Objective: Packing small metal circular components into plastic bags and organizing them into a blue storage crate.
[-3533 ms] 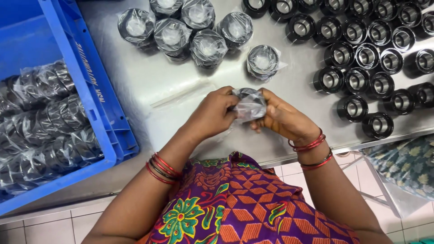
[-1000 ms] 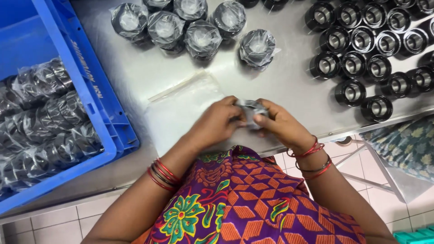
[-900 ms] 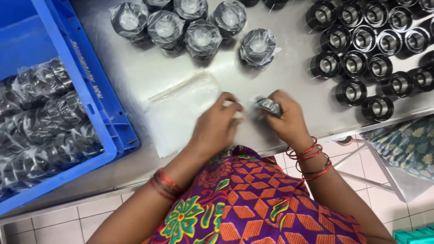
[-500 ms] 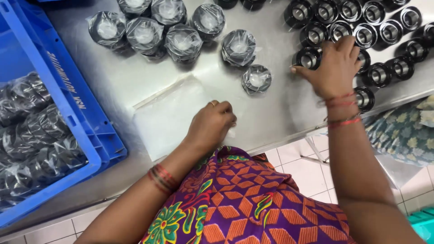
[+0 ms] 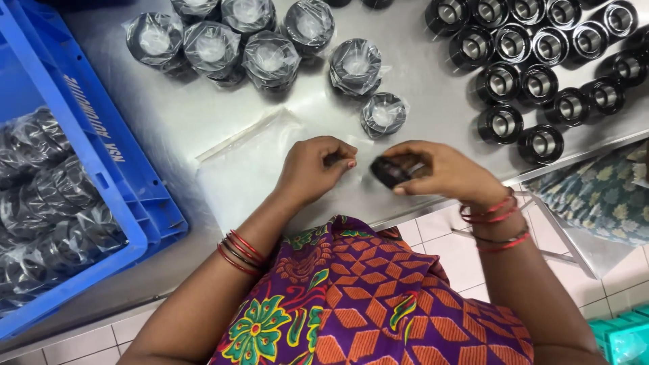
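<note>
We see our right hand [image 5: 443,172] curled around a small black metal ring [image 5: 392,170], fingers pinched on it just above the steel table [image 5: 433,88]. Our left hand [image 5: 312,167] presses fingertips together on a flat stack of clear plastic bags [image 5: 240,165]. Bare shiny rings [image 5: 534,67] crowd two o'clock, wrapped ones [image 5: 270,57] twelve, a blue crate [image 5: 101,169] nine; open tabletop lies between.

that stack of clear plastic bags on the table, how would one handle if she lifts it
The clear bags lie thin and flat on the steel table, so one would probably be floppy and very light. The film looks glossy, so likely slippery; the left hand rests at their edge, perhaps needing a pinch to separate one.
</note>
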